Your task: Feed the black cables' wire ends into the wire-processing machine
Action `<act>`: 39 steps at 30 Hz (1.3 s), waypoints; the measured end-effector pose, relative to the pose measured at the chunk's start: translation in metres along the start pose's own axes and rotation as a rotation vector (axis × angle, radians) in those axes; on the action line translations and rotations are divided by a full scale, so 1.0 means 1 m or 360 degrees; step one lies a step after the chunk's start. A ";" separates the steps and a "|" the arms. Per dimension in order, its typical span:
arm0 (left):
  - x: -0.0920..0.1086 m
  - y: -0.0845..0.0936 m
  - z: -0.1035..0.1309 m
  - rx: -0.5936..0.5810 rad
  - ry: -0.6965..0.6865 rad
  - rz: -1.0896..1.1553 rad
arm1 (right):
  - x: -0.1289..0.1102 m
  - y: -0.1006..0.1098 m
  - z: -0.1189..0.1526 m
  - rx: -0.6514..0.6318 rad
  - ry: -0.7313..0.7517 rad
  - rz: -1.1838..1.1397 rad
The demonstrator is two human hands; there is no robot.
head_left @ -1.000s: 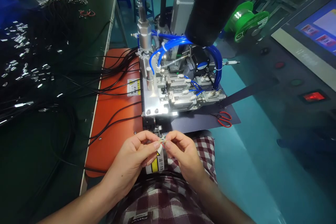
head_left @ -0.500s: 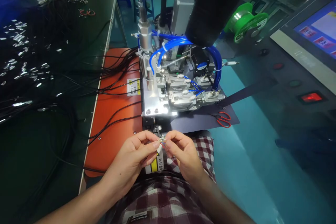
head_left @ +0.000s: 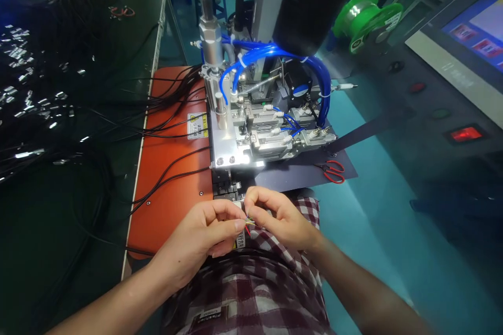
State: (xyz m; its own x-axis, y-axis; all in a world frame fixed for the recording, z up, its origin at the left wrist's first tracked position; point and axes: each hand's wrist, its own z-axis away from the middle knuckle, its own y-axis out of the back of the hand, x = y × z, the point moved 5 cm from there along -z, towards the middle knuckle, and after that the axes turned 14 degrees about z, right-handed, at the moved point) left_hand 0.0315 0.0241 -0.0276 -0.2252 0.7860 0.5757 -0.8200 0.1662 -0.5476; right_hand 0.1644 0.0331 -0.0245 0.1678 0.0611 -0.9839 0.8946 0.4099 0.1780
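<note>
Thin coloured wires (head_left: 249, 224), red, yellow and green among them, stick out between my two hands. My left hand (head_left: 210, 227) pinches them between thumb and forefinger. From the other side, my right hand (head_left: 277, 217) closes thumb and forefinger on the upper wire ends, fingertips almost meeting the left ones. Just beyond the hands is the front of a metal machine (head_left: 228, 154) with blue air tubes (head_left: 271, 52). Behind my fingers, a warning label (head_left: 239, 241) is partly covered.
Black cables (head_left: 176, 172) run across the orange plate (head_left: 173, 220) into the machine's side. Red-handled scissors (head_left: 334, 171) lie on the dark board. A cable pile (head_left: 51, 63) covers the left bench. A green wire spool (head_left: 367, 21) and a control panel (head_left: 459, 89) stand to the right.
My right hand has shifted slightly up and turned flatter. The wires now fan out more, with the red one pointing downward. The whole view has moved a little.
</note>
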 end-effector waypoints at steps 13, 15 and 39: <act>-0.003 0.002 -0.002 0.0009 0.0025 -0.0083 | 0.001 0.007 -0.005 -0.0358 0.0029 0.0018; 0.000 0.002 -0.002 0.0025 -0.0032 -0.0056 | 0.003 0.007 -0.004 -0.0315 0.0022 -0.0018; 0.006 0.008 0.005 0.0276 -0.0392 -0.0154 | 0.007 -0.020 0.016 0.0216 -0.0485 -0.0549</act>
State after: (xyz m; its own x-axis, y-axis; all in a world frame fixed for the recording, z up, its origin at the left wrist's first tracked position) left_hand 0.0209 0.0275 -0.0257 -0.2449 0.6001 0.7615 -0.9167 0.1124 -0.3834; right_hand 0.1537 0.0111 -0.0350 -0.0529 -0.3356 -0.9405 0.9621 0.2353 -0.1381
